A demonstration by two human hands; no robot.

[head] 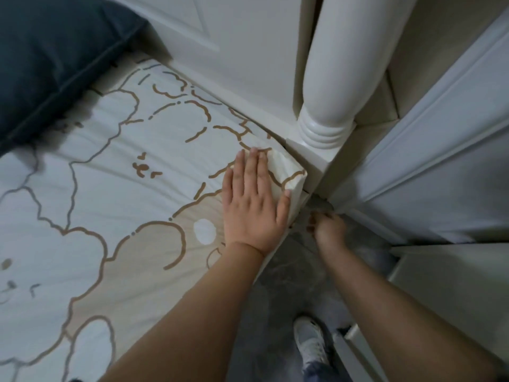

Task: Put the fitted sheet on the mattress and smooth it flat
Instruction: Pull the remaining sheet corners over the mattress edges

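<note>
The fitted sheet (115,188), white with brown cartoon bear outlines, covers the mattress top across the left of the head view. Its corner (292,175) is bunched and creased by the bedpost. My left hand (254,199) lies flat and open on the sheet right at that corner, fingers spread toward the headboard. My right hand (327,227) is lower, down beside the mattress side below the corner, fingers curled; what it holds is hidden in shadow.
A dark blue pillow (55,56) lies at the top left. The white headboard (220,51) and round bedpost (341,78) stand behind the corner. White furniture (440,161) crowds the right. My shoe (311,340) stands on grey floor in the narrow gap.
</note>
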